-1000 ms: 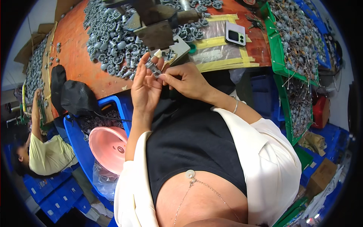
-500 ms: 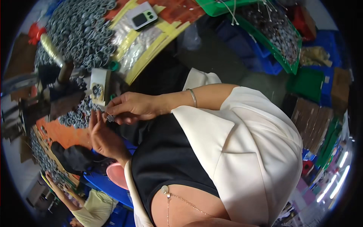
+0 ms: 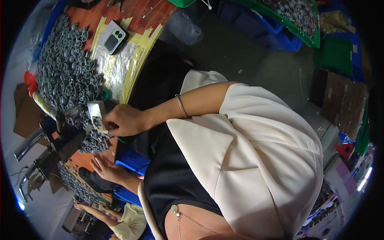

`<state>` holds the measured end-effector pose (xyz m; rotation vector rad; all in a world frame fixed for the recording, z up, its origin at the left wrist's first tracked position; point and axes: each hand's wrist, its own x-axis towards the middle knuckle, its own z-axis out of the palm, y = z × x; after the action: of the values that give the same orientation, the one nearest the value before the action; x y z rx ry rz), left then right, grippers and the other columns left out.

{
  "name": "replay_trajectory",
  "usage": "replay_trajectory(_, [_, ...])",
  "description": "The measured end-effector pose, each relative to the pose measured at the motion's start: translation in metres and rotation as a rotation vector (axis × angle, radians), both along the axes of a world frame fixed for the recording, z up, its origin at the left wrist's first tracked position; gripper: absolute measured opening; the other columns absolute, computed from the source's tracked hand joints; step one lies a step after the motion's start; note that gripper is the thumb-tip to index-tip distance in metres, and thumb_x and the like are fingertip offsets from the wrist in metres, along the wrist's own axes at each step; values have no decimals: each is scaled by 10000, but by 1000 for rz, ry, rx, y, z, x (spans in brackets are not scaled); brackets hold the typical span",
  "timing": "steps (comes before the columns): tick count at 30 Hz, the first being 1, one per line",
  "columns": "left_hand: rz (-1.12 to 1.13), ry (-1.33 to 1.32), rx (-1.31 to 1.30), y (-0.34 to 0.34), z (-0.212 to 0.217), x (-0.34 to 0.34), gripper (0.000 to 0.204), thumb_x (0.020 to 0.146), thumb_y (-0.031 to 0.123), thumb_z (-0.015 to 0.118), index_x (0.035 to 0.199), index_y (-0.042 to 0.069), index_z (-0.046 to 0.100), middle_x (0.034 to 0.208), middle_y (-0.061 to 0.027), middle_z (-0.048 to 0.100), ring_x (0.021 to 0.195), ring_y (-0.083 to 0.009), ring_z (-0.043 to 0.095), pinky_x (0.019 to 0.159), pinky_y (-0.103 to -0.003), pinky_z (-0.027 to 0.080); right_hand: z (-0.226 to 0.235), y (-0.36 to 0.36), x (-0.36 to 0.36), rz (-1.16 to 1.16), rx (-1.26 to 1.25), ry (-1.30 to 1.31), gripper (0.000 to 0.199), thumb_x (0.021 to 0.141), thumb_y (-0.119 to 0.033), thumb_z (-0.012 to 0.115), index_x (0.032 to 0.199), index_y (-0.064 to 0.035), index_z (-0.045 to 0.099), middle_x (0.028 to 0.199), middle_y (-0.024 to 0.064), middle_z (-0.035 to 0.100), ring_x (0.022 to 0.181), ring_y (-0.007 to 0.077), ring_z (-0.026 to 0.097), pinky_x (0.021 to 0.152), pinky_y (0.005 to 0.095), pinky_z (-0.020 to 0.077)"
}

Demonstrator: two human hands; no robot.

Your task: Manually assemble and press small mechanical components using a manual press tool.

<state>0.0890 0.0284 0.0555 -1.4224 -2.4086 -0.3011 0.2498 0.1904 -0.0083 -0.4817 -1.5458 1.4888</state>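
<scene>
Change within the last second: hands, earlier together on one small grey part, now apart. Right hand (image 3: 127,121) is at the white block (image 3: 96,109) by the near edge of the worktop (image 3: 138,11), fingers curled; cannot tell whether the part is gripped, since the fingers hide that spot. Left hand (image 3: 106,170) is loosely spread, nothing visible in it, near loose grey parts (image 3: 94,143). Judgement: work has passed to the right hand alone.
</scene>
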Motion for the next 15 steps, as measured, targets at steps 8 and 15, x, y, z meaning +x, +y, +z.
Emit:
replay_trajectory(8, [-136,-612,273,41,1,85,262,912,43,562,1140,-82,590,988,-127,663,900,-157,621,811,-268,482,5,-4,-13,200,-49,100,211,762,-236,698,804,-37,639,710,116,651,662,250,651,615,342,494])
replay_trajectory(15, [-72,-816,325,42,-8,67,139,841,-46,612,974,-88,621,986,-96,634,887,-136,585,791,-243,466,3,0,-22,237,-55,1,261,795,-257,699,908,-34,626,736,105,639,661,187,623,611,316,482])
